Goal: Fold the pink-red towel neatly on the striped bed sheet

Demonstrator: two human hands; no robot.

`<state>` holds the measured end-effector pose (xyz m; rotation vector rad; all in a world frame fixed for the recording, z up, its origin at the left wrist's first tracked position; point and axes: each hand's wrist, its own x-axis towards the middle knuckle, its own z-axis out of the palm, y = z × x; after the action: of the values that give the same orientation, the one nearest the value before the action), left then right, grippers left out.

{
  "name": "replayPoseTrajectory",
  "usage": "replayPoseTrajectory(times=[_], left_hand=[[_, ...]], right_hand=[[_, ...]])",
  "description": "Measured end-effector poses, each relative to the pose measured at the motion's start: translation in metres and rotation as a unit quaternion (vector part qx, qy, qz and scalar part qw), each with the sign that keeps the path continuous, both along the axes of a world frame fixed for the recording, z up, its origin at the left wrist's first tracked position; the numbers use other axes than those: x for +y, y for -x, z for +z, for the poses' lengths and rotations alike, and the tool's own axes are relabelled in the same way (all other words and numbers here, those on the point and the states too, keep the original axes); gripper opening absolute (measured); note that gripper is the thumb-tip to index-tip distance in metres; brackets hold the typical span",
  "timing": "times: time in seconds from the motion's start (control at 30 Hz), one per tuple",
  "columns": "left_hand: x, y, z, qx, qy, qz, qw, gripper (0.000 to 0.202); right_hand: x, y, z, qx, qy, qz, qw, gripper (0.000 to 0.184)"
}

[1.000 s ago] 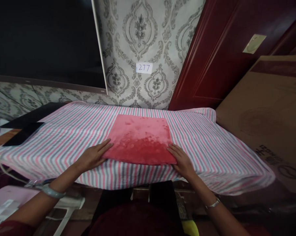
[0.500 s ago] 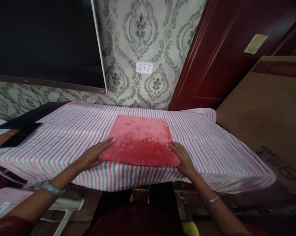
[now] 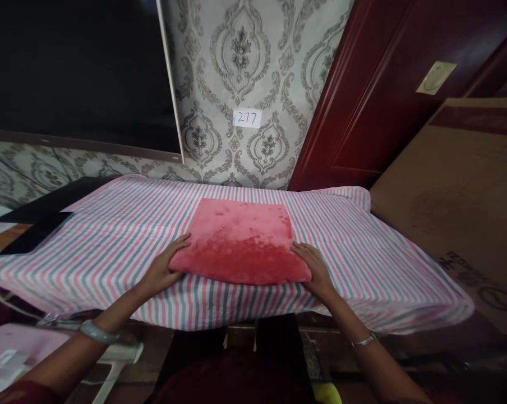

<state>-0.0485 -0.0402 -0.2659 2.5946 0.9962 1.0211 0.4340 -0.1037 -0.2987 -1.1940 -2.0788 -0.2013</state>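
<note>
A red plush cloth [image 3: 240,241], folded into a flat square-like shape, lies on the striped tablecloth in front of me. Its far part looks paler, its near part a deeper red, with blotchy marks in the pile. At its near left corner my left hand [image 3: 165,268] grips the edge, fingers on the side and thumb at the front. My right hand [image 3: 316,270] holds the near right corner in the same manner, fingers along the edge; its thumb is mostly hidden.
The pink, grey and white striped tablecloth [image 3: 123,241] covers the table. A black phone-like slab [image 3: 35,233] lies at the left. A cardboard box [image 3: 459,207] stands at the right. Behind are a television [image 3: 77,73], a patterned wall with a "277" label [image 3: 247,118], and a red door [image 3: 383,84].
My left hand has shifted slightly, its thumb now tucked closer at the front corner. The cloth's near edge looks a little more rounded and spread at the right corner.
</note>
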Motion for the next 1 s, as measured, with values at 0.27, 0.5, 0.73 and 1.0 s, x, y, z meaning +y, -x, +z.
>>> replayPoseTrajectory(times=[0.27, 0.5, 0.73, 1.0], left_hand=[[0.013, 0.014, 0.002, 0.105, -0.01, -0.058, 0.993, 0.072], [0.029, 0.01, 0.004, 0.081, 0.025, -0.062, 0.994, 0.081], [0.041, -0.006, 0.013, -0.04, -0.014, 0.029, 0.999, 0.065], [0.06, -0.038, 0.138, -0.21, -0.044, 0.165, 0.963, 0.049]], right_hand=[[0.006, -0.005, -0.002, -0.05, 0.035, 0.002, 0.998, 0.081], [0.013, -0.005, -0.004, -0.039, 0.04, 0.004, 0.998, 0.073], [0.027, 0.007, 0.015, 0.143, 0.02, 0.002, 0.989, 0.04], [0.049, 0.006, 0.138, 0.392, -0.005, -0.064, 0.918, 0.044]])
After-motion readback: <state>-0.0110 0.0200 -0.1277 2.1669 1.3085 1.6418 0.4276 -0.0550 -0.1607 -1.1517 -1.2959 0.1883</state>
